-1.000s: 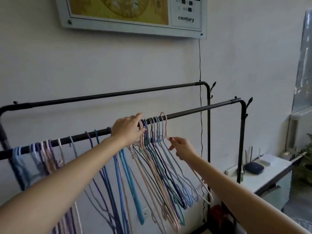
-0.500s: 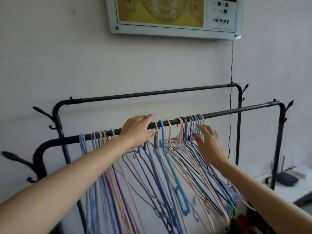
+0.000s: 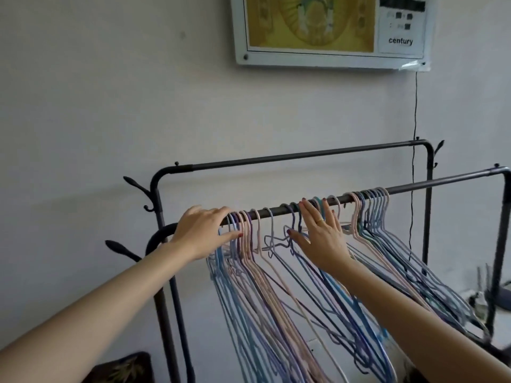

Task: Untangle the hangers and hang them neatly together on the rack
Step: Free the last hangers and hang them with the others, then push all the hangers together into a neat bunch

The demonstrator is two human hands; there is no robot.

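A black metal rack has a near bar (image 3: pixel 431 185) and a far bar (image 3: pixel 304 156). Several thin hangers in blue, purple, pink and cream hang on the near bar in three bunches: a left bunch (image 3: pixel 243 244), a loose middle group (image 3: pixel 279 239) and a tight right bunch (image 3: pixel 370 214). My left hand (image 3: pixel 204 230) rests over the near bar, fingers against the left bunch's hooks. My right hand (image 3: pixel 320 236) is spread flat, palm pressed on the middle hangers' necks, fingertips at the bar. Neither hand grips a hanger.
Side pegs (image 3: pixel 132 182) stick out from the rack's left post (image 3: pixel 163 299). A framed panel (image 3: pixel 329 31) hangs on the wall above, with a thin cord (image 3: pixel 414 111) running down. A dark patterned object (image 3: pixel 121 369) sits at the bottom left.
The view has swung left, so the rack's left end now shows. My right hand moved left from the right bunch onto the middle hangers. My left hand slid left with the left bunch.
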